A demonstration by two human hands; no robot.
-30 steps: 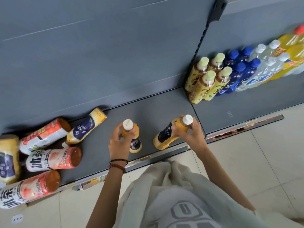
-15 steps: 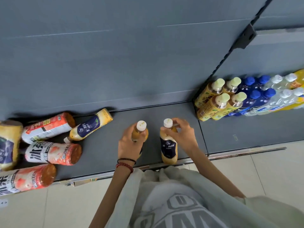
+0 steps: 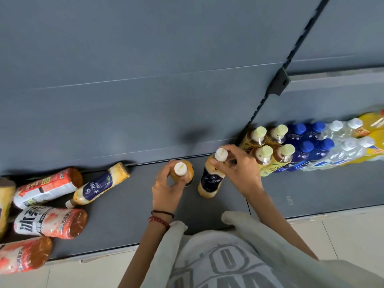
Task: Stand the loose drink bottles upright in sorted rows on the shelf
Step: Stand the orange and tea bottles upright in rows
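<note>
Head view: a person's left hand (image 3: pixel 167 189) curls around the neck of an orange drink bottle (image 3: pixel 184 173) with a white cap, which stands upright near the middle of the dark grey shelf (image 3: pixel 128 221). The right hand (image 3: pixel 239 171) pinches the white cap and neck of a second, navy-labelled bottle (image 3: pixel 211 181), which stands just beside the first, closer to the shelf's right end; whether its base sits flat on the shelf cannot be told. Two cord bracelets (image 3: pixel 161 217), one dark and one red, circle the left wrist.

Just right of the right hand, at the back of the neighbouring shelf section, bottles stand upright in sorted rows of two: four tea bottles with pale green caps (image 3: pixel 268 146), then four blue-capped bottles (image 3: pixel 307 140), then clear bottles with white caps (image 3: pixel 349 142), then yellow bottles (image 3: pixel 374 132) at the frame's right edge.

Toward the shelf's left end, loose bottles lie on their sides: another navy-labelled bottle (image 3: pixel 99 185) slants toward the back edge, and beside it three large red-and-white labelled bottles (image 3: pixel 47 189) lie one in front of another toward the front edge. A yellow bottle (image 3: pixel 5 204) is cut off by the frame's left edge. Pale floor tiles (image 3: pixel 342 235) run along the shelf's front edge.
</note>
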